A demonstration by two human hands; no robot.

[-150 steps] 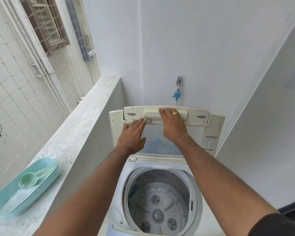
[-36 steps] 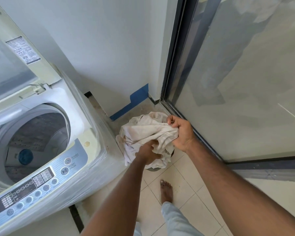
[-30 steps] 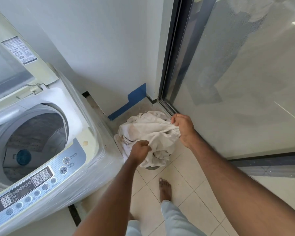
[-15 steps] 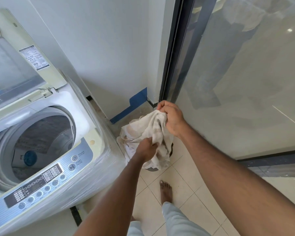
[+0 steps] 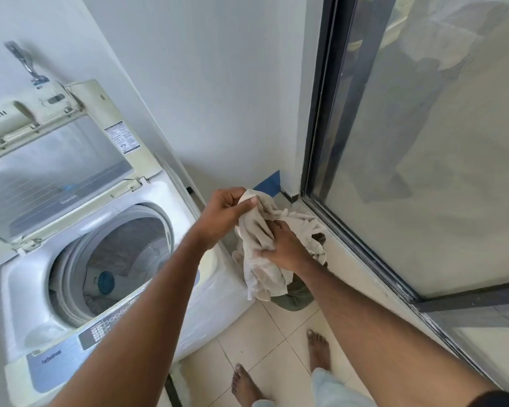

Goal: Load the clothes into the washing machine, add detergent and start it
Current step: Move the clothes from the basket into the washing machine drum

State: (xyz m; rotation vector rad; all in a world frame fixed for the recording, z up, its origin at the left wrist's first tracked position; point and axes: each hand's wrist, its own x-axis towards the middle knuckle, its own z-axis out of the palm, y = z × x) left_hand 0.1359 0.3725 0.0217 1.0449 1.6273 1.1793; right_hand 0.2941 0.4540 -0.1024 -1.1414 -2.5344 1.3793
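Clothes [image 5: 265, 259], crumpled cream fabric; both hands clutch them.

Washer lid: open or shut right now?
Open. The lid stands tilted back, and the drum beneath is exposed.

A metal tap [image 5: 24, 61] is fixed to the white wall [image 5: 212, 83] at upper left of the frame. A glass door [image 5: 438, 148] in a dark frame fills the right side, and a strip of blue tape [image 5: 269, 185] sits at the wall base just left of that frame. Pale floor tiles [image 5: 265, 336] with dark grout lines cover the lower centre.
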